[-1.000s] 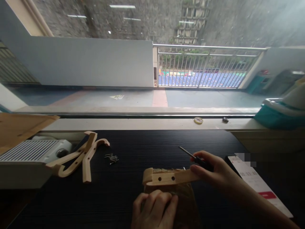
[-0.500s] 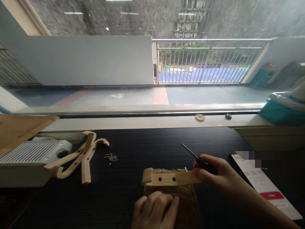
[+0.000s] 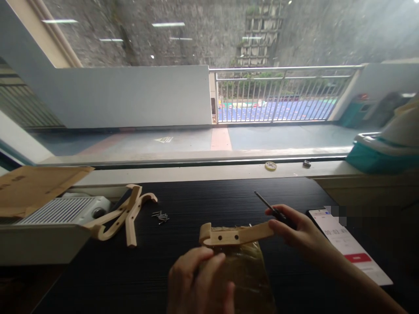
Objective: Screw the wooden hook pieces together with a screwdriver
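Observation:
My right hand (image 3: 294, 231) is closed round the dark handle of a screwdriver (image 3: 266, 203), its shaft pointing up and left. The same fingers touch the right end of a pale curved wooden piece with two dark holes (image 3: 228, 237). That piece lies along the far end of a brown, shiny-wrapped slab (image 3: 242, 274). A bit of bright metal (image 3: 250, 225) shows just behind the wood. My left hand (image 3: 196, 279), slightly blurred, is over the slab's near left side with its fingers apart, holding nothing; whether it touches the slab I cannot tell.
Several more curved wooden pieces (image 3: 131, 213) are piled at the left, beside loose screws (image 3: 160, 216). A white slatted appliance (image 3: 65, 209) and brown cardboard (image 3: 39, 187) stand further left. A phone (image 3: 353, 248) lies at the right. A tape roll (image 3: 270, 166) sits on the sill.
My left hand has lifted off its flat rest and shifted left, its fingers spreading. The wooden piece's right end is tilted up a little more, with my right hand still on it.

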`<state>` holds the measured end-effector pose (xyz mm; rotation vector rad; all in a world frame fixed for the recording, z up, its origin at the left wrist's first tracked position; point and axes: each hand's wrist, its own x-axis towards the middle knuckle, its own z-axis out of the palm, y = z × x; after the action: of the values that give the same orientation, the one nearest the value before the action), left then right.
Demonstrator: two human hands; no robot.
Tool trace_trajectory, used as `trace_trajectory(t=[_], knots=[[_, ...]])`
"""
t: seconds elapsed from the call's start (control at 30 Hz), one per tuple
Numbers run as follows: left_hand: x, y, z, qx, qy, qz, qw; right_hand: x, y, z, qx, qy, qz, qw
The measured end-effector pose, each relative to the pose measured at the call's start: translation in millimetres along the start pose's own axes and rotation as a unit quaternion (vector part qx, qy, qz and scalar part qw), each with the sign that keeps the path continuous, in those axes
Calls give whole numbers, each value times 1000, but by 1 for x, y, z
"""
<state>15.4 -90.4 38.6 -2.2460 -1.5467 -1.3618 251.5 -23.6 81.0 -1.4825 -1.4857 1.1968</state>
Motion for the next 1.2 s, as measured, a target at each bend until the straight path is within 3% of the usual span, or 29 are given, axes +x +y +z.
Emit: trace_trajectory(t=[0.07,0.13,0.27,0.33,0.43,0.57,0.83,1.07,1.2], knots=[[4,-9,0,-55,13,-131,990,-6,6,5,49,20,14,999],[9,-22,6,-148,-38,-230,961,-10,15,17,106,46,11,993],[14,-36,20,-346,-185,-315,864,-13,36,46,146,85,-32,985],[10,-31,21,-368,-208,-339,841,-15,43,55,144,101,-34,984],[-1,-15,19,-367,-191,-374,830,-22,48,60,153,115,-28,981],[-12,-3,17,-394,-165,-400,811,-33,50,60,159,117,-11,980],[-11,-13,17,-373,-207,-373,824,-31,39,54,163,119,10,979],[-12,-14,16,-454,-228,-414,756,-24,31,58,168,125,49,977],[-10,-17,15,-461,-256,-404,748,-22,32,59,200,102,60,973]])
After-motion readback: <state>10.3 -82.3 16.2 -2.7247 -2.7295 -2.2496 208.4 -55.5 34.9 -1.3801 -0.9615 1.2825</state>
